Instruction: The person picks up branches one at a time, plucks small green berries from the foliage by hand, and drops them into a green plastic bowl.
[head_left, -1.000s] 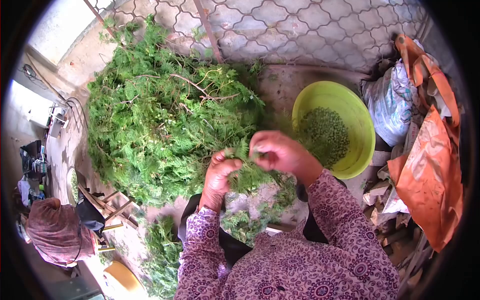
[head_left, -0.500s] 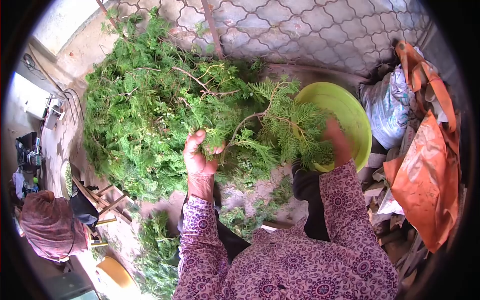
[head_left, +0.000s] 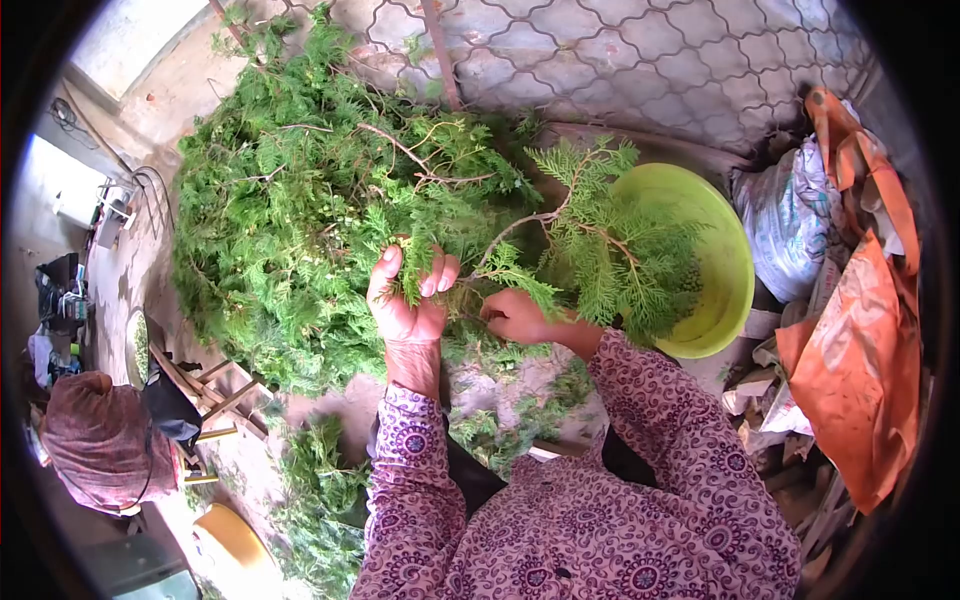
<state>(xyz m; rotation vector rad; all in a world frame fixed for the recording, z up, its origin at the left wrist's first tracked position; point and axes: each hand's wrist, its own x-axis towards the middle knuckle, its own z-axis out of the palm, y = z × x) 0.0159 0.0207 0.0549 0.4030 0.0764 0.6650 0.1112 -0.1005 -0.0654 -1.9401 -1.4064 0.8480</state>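
A leafy green branch [head_left: 548,215] stretches from my left hand [head_left: 410,305] toward the yellow-green basin [head_left: 728,285], its leaves hanging over the basin's left side. My left hand is closed round the stem end and some leaves. Just right of it, my right hand [head_left: 518,316] has its fingers pinched together by the lower part of the branch; what they hold is too small to make out. Small green bits [head_left: 688,278] lie in the basin, partly hidden by leaves. Behind my left hand is a large heap of green branches [head_left: 270,210].
A wire mesh [head_left: 600,60] stands behind the heap. To the right are a white sack [head_left: 785,225], an orange bag [head_left: 855,370] and wood scraps. At the left, a person under a reddish-brown cloth [head_left: 100,435] is near a wooden frame [head_left: 225,390] and a yellow tub [head_left: 232,535].
My right hand has moved left out of the basin to the branch beside my left hand. My left hand still holds the branch, whose leaves have shifted slightly right.
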